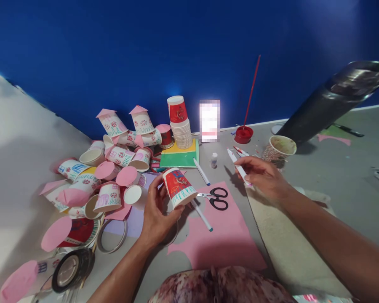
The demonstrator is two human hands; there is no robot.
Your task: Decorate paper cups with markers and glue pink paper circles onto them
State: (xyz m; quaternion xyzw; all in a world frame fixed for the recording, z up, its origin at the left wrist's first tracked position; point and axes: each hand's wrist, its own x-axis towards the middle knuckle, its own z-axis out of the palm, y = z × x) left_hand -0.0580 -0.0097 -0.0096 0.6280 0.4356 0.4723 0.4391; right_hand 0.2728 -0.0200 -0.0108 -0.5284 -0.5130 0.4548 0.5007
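My left hand (159,212) is wrapped round a red paper cup (179,185), tilted on its side, with green zigzag strokes drawn along its white-edged rim. In my right hand (270,179) is a white marker (238,166), held between thumb and fingers above the table. Just right of the cup lie black-handled scissors (219,198) on a sheet of pink paper (214,240) with curved cut-outs. A white marker with a green end (202,216) rests partly beneath the cup. Another marker with a blue end (201,171) lies beyond the scissors.
Decorated paper cups (109,198) with pink paper tops are heaped at the left. Behind stands a stack of cups (181,132) on a green and yellow folder (180,158). Black tape (66,273), a small glue bottle (214,160), a patterned cup (278,151) and a dark cylinder (325,105) surround the workspace.
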